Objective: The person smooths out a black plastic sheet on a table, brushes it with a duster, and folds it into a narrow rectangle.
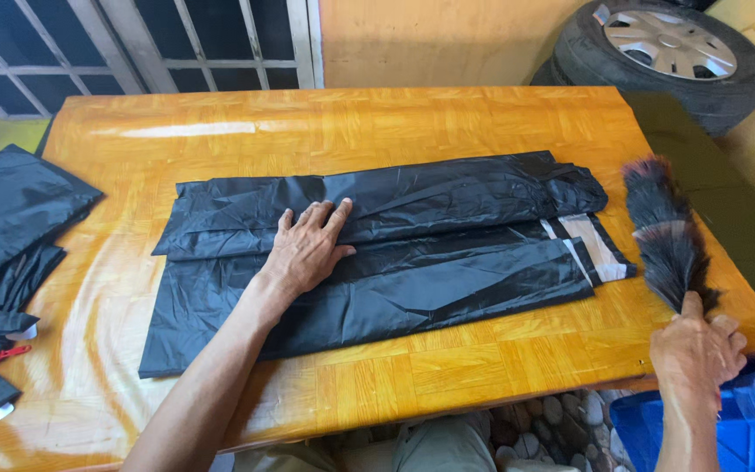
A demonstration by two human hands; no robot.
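Observation:
A pair of shiny black rain trousers (412, 253) lies flat and folded lengthwise across the glossy wooden table (482, 122), with grey reflective bands at the right ends. My left hand (308, 249) rests palm down on the cloth near its middle, fingers spread. My right hand (696, 350) is at the table's near right corner, closed around the handle of a dark feather duster (666, 232). The duster's plume points away from me and lies along the table's right side, just past the trouser ends.
More black waterproof cloth with red straps (2, 253) is heaped on the table's left edge. A car tyre with a silver wheel cover (666, 48) leans at the back right. A blue plastic bin (727, 428) sits below my right hand. A barred window is behind.

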